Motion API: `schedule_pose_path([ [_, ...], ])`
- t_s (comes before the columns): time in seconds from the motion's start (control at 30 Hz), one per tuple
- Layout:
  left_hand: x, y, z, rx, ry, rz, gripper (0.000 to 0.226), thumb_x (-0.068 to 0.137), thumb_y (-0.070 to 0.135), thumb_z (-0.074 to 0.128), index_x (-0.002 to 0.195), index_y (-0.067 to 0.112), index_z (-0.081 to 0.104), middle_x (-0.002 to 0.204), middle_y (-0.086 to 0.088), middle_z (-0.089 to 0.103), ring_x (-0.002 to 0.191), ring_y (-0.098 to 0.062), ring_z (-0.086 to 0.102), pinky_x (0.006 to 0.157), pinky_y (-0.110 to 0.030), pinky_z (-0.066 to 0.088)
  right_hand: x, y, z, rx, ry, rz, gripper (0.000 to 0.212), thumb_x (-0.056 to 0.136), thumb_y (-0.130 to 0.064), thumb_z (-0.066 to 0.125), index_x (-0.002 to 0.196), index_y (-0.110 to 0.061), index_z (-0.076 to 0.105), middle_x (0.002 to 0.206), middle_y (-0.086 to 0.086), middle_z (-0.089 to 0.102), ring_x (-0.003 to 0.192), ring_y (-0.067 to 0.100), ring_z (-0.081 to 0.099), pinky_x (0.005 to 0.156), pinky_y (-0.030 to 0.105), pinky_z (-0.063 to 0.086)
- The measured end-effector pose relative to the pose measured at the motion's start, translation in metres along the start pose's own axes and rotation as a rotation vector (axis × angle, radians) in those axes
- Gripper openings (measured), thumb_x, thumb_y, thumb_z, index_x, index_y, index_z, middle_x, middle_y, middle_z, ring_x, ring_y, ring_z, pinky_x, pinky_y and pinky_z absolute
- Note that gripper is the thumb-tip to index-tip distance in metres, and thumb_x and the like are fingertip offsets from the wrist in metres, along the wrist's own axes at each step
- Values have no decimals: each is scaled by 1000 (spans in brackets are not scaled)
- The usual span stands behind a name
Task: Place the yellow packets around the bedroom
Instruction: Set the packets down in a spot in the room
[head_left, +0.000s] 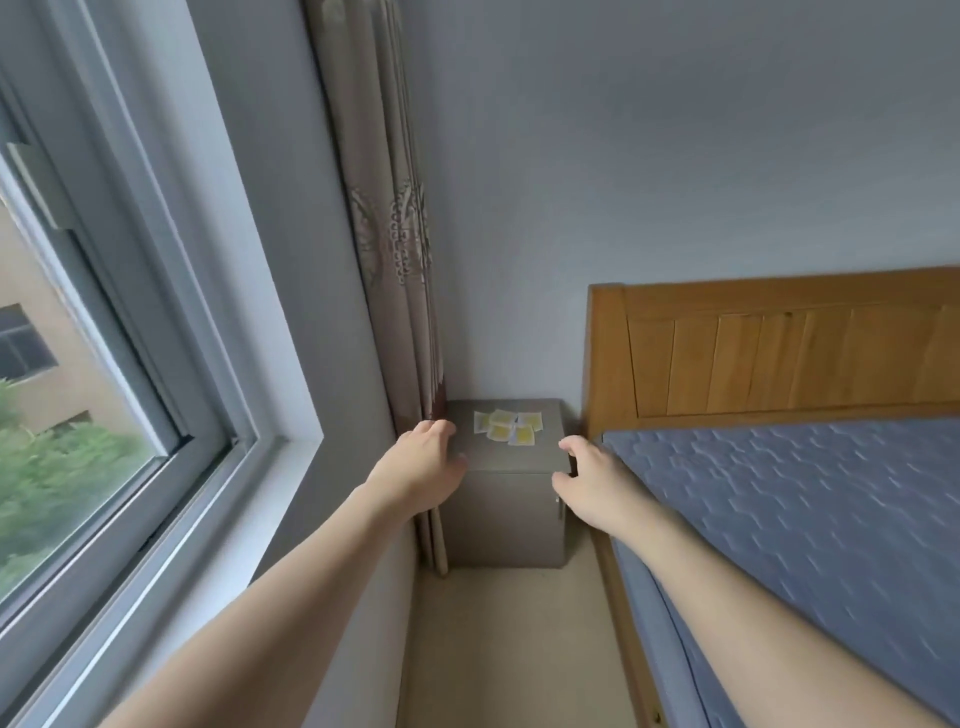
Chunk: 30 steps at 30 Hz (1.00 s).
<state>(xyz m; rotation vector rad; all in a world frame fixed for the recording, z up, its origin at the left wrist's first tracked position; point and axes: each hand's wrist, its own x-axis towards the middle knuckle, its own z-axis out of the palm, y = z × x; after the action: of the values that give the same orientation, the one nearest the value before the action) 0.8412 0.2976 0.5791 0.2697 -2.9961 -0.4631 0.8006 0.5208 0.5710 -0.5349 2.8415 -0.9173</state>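
Observation:
Several yellow-and-white packets (508, 427) lie in a loose cluster on top of a grey bedside cabinet (506, 514) in the room's corner. My left hand (423, 467) reaches out at the cabinet's left top edge, fingers loosely bent, holding nothing. At the cabinet's right front corner is my right hand (584, 480), fingers relaxed and empty. Both hands are short of the packets and touch none of them.
A wooden headboard (779, 353) and blue mattress (805, 519) fill the right side. A patterned curtain (400, 260) hangs left of the cabinet, beside a window (78, 389). A narrow strip of beige floor (509, 649) runs between wall and bed.

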Motion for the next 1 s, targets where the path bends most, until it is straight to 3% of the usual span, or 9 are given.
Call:
schedule_pose_path([
  [0.23, 172, -33, 48, -68, -85, -43, 44, 90, 31, 47, 131, 14, 49, 126, -7, 54, 116, -27, 53, 92, -34, 45, 169, 23, 18, -54, -31, 39, 47, 98, -25, 44, 144, -17, 37, 146, 3, 45, 120, 23, 52, 91, 33, 46],
  [0.37, 288, -55, 59, -108, -110, -44, 35, 92, 29, 48, 121, 11, 53, 117, -9, 56, 109, -30, 55, 89, -34, 46, 275, 25, 17, -44, -29, 63, 46, 98, -23, 46, 143, -15, 39, 144, 4, 48, 124, 23, 51, 96, 34, 46],
  [0.53, 429, -65, 69, -188, -111, -113, 17, 92, 27, 50, 91, 10, 48, 114, -18, 60, 103, -34, 56, 77, -31, 41, 395, 50, 5, -39, 15, 113, 54, 98, -27, 47, 149, -15, 33, 151, 2, 40, 133, 20, 43, 98, 28, 38],
  [0.63, 492, -60, 94, -222, -196, -133, 33, 92, 26, 50, 118, 7, 56, 124, -13, 59, 111, -29, 56, 85, -28, 44, 456, 74, 7, -35, 3, 159, 55, 98, -27, 47, 149, -14, 33, 151, 3, 41, 132, 20, 45, 98, 27, 39],
  [0.7, 527, -59, 112, -216, -245, -158, 44, 93, 27, 51, 133, 8, 50, 132, -11, 55, 119, -28, 55, 92, -28, 43, 499, 91, 14, -31, -28, 204, 53, 97, -27, 47, 147, -11, 36, 147, 5, 45, 127, 22, 49, 96, 29, 41],
  [0.8, 586, -69, 137, -177, -280, -213, 49, 93, 29, 51, 136, 6, 46, 137, -12, 53, 124, -28, 52, 98, -31, 43, 568, 118, 30, -11, -52, 232, 39, 93, -27, 46, 129, -11, 50, 122, 7, 59, 100, 21, 57, 76, 32, 47],
  [0.87, 623, -80, 150, -161, -305, -273, 50, 92, 32, 52, 135, 7, 47, 137, -12, 54, 125, -29, 51, 100, -32, 43, 614, 134, 40, 14, -64, 230, 24, 90, -25, 46, 108, -9, 53, 105, 6, 60, 86, 19, 56, 70, 32, 47],
  [0.93, 660, -89, 160, -132, -325, -321, 52, 89, 33, 52, 134, 8, 47, 136, -12, 55, 125, -29, 51, 102, -33, 43, 658, 148, 43, 11, -87, 245, 11, 89, -20, 47, 85, -10, 46, 85, 3, 52, 72, 18, 51, 61, 31, 41],
  [1.0, 696, -95, 168, -102, -339, -348, 53, 88, 36, 54, 134, 9, 47, 137, -13, 54, 126, -30, 50, 102, -34, 42, 699, 161, 47, 34, -98, 278, 18, 86, -15, 48, 72, -14, 36, 72, 1, 40, 59, 16, 40, 53, 30, 32],
])
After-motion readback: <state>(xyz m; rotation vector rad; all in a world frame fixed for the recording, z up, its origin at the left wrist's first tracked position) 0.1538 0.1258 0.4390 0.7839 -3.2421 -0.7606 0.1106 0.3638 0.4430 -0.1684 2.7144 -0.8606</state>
